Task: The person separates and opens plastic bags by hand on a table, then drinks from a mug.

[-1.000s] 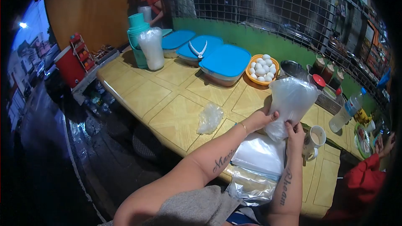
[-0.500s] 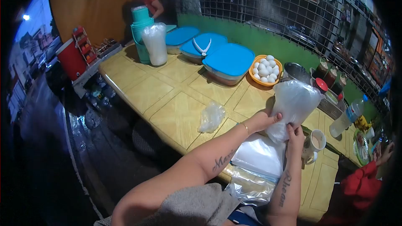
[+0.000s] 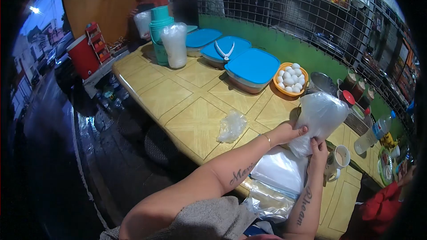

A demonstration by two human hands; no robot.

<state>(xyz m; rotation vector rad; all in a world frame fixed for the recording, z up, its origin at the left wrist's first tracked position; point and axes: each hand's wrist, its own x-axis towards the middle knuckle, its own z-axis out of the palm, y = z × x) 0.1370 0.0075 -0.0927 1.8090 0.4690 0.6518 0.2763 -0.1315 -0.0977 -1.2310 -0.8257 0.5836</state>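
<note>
A translucent plastic bag (image 3: 322, 113), bulging at the top, is held up above the table's near side. My left hand (image 3: 289, 133) grips it from the left, thumb pressed on its side. My right hand (image 3: 318, 149) pinches its lower part with bent fingers. Whether something is inside the bag I cannot make out. Beneath the hands lies a stack of flat clear plastic bags (image 3: 278, 166), with a shiny plastic packet (image 3: 271, 200) in front. A crumpled plastic bag (image 3: 232, 126) rests to the left. Right of my right hand stands a mug (image 3: 341, 156) with a light brown drink.
Blue-lidded containers (image 3: 253, 65), white tongs (image 3: 225, 52), an orange basket (image 3: 299, 92) of eggs and a teal thermos (image 3: 162, 46) line the back. A water bottle (image 3: 373, 133) stands right. One person (image 3: 153, 0) is at the far end; another's red sleeve (image 3: 378, 204) is at right.
The view has shifted slightly, moving the table things rightward and down in the picture. Both hands keep their hold on the plastic bag. The far person now has a whitish bag in front of them.
</note>
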